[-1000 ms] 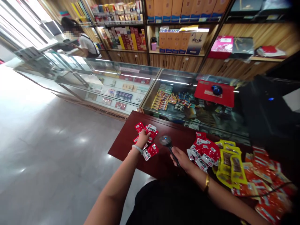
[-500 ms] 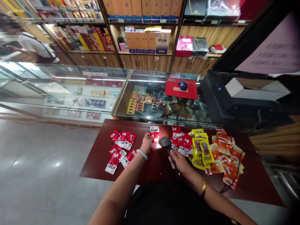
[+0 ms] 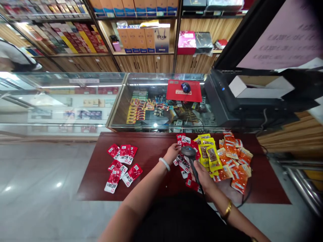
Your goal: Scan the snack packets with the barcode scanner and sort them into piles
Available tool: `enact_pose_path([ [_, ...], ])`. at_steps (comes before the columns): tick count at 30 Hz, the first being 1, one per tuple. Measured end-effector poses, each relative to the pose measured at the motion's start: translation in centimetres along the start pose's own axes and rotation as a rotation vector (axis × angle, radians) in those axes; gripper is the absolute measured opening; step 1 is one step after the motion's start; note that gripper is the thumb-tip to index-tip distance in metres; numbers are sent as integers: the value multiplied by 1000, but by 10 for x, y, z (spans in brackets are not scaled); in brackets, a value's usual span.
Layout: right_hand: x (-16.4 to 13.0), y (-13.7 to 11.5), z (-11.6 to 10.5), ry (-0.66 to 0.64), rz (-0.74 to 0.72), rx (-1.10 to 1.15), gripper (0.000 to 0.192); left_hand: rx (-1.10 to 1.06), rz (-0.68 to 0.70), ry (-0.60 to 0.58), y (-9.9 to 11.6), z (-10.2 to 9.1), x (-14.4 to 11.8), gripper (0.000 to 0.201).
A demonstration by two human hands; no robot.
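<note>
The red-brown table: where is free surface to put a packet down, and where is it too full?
The table is bare in the middle, between the left red packets and the left hand, and along the near edge. Its far-left strip is also bare. It is crowded on the right: red, yellow and orange packets overlap around the scanner in the right hand.

Glossy red snack packets with white labels [image 3: 122,163] lie on the dark reddish-brown wooden table [image 3: 156,183], beside yellow packets [image 3: 211,157] and orange packets [image 3: 236,164]; the handheld scanner [image 3: 191,158] is dark grey.
</note>
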State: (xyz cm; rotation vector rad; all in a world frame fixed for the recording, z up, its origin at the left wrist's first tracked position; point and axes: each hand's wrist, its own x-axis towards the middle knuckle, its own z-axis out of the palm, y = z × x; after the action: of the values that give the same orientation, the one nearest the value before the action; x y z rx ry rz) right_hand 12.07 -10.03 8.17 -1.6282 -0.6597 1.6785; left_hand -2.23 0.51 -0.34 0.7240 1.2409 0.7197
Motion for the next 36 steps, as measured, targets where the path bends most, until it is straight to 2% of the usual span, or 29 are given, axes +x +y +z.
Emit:
enact_pose_path([
  [2, 1, 0, -1, 31, -5, 31, 55, 76, 21, 15, -3, -5, -4, 22],
  [4, 2, 3, 0, 28, 11, 36, 54, 140, 63, 38, -4, -20, -11, 20],
  [7, 4, 8, 9, -20, 25, -5, 54, 141, 69, 103, -7, -56, -27, 21],
  [11, 4, 13, 28, -118, 38, -39, 54, 202, 33, 299, -13, -114, -57, 20],
  [13, 5, 16, 40, -187, 27, -64, 54, 344, 73, 407, -15, -142, -76, 19],
  [15, 6, 17, 52, -260, 8, -92, 52, 575, 106, 533, -16, -166, -100, 22],
  [18, 7, 18, 73, -349, 3, -134, 51, 996, 32, 729, -15, -190, -135, 34],
  [20, 6, 19, 86, -391, 6, -168, 51, 1190, -82, 770, -15, -198, -155, 45],
  [23, 4, 21, 102, -434, 15, -202, 51, 1323, -198, 710, -17, -204, -174, 57],
  [28, 0, 33, 116, -478, 58, -200, 54, 1375, -202, 664, -26, -207, -184, 53],
  [32, 0, 37, 116, -475, 60, -205, 53, 1303, -99, 601, -29, -203, -178, 40],
  [36, -1, 31, 109, -436, 35, -185, 53, 1014, -101, 522, -30, -189, -156, 40],
])
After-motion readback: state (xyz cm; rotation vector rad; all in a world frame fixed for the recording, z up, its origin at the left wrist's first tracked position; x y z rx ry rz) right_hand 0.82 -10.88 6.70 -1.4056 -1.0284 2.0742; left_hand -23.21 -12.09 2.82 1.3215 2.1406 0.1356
